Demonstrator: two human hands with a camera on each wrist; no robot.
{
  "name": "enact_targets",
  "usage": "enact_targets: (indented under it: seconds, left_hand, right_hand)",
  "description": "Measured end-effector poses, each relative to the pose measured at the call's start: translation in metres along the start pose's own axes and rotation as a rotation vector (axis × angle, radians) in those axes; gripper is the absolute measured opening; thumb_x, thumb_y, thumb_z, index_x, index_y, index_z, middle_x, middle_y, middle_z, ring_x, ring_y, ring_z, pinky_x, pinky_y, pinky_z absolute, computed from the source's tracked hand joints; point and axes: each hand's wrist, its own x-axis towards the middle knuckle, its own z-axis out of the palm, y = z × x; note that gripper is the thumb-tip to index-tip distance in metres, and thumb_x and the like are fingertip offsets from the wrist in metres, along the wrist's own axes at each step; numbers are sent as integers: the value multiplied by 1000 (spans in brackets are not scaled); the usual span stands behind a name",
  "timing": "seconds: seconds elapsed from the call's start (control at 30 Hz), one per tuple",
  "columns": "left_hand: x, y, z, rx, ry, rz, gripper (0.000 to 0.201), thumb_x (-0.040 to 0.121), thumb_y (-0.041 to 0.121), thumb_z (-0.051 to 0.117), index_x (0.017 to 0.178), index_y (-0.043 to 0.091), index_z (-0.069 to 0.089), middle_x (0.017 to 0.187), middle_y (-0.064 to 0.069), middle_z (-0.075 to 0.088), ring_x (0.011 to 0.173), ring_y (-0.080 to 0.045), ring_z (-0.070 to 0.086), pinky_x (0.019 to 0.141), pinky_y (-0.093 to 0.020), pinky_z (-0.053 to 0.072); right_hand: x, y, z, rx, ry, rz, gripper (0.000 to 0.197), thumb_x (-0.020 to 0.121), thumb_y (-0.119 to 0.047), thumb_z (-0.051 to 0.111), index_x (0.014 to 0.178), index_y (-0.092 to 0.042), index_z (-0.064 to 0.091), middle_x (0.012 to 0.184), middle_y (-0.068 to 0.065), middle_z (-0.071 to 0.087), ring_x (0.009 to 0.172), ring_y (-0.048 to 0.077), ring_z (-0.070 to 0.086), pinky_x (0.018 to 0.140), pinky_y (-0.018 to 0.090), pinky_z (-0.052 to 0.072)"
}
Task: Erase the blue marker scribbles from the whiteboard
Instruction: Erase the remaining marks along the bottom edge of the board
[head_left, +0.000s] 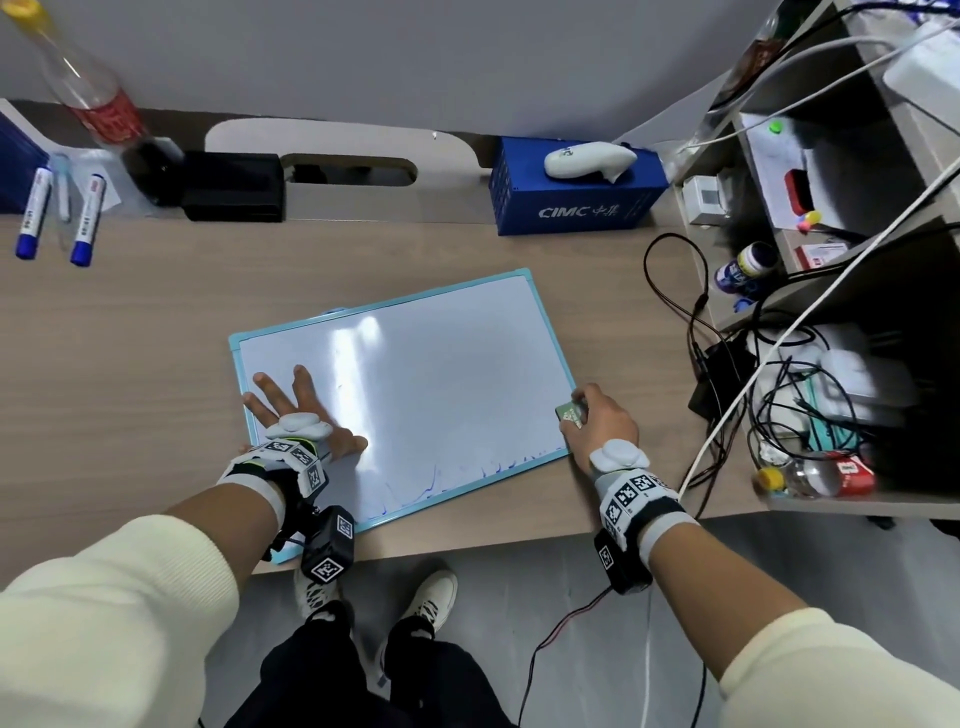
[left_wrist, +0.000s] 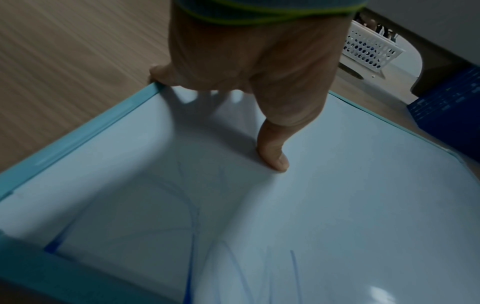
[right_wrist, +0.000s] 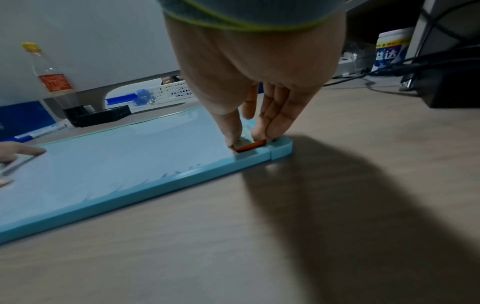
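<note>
A teal-framed whiteboard (head_left: 447, 374) lies tilted on the wooden desk. Most of its surface is wiped white. Thin blue marker streaks (head_left: 498, 465) run along its near edge, also seen as blue marker streaks (left_wrist: 192, 257) in the left wrist view. My left hand (head_left: 296, 410) lies flat with spread fingers on the board's left part, thumb (left_wrist: 272, 156) pressed on the surface. My right hand (head_left: 597, 415) pinches a small flat eraser (head_left: 570, 414) at the board's near right corner; the eraser (right_wrist: 250, 146) shows an orange edge between thumb and fingers.
Two blue-capped markers (head_left: 57, 215) lie at the far left by a clear bottle (head_left: 88, 88). A black box (head_left: 234, 186) and a blue CIMC box (head_left: 576, 184) stand at the back. Tangled cables (head_left: 779, 395) and shelves crowd the right side.
</note>
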Motion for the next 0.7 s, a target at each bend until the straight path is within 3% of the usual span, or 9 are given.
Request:
enact_targets:
  seconds: [0.2, 0.4, 0.6, 0.7]
  left_hand:
    - [0, -2, 2, -22, 22, 8, 139, 56, 51, 88, 158, 24, -3, 161, -16, -20, 149, -42, -10, 118, -63, 5]
    - [-5, 2, -6, -37, 4, 20, 144, 33, 55, 64, 158, 23, -1, 161, -17, -18, 150, -42, -9, 119, -60, 4]
    - [-5, 0, -5, -36, 2, 29, 145, 35, 57, 69, 158, 24, -1, 161, -15, -18, 150, -41, -9, 119, -60, 5]
    - [-1, -2, 0, -27, 12, 17, 140, 53, 51, 88, 158, 25, -2, 162, -13, -19, 150, -40, -10, 118, -63, 6]
  right_hand:
    - [-16, 0, 7, -23, -19, -19, 33, 80, -25, 71, 110, -22, 56, 105, 2, 67, 89, 26, 64, 70, 25, 42]
    - [-28, -23, 21, -40, -117, -74, 25, 82, -25, 70, 102, -20, 56, 101, 2, 64, 86, 25, 61, 67, 24, 37]
    - [-25, -19, 17, -13, -129, -75, 22, 81, -21, 71, 99, -18, 58, 101, 4, 63, 81, 25, 59, 67, 24, 36]
    - [-15, -4, 2, -19, -55, 8, 20, 81, -17, 73, 95, -16, 58, 99, 5, 65, 75, 22, 52, 66, 24, 37]
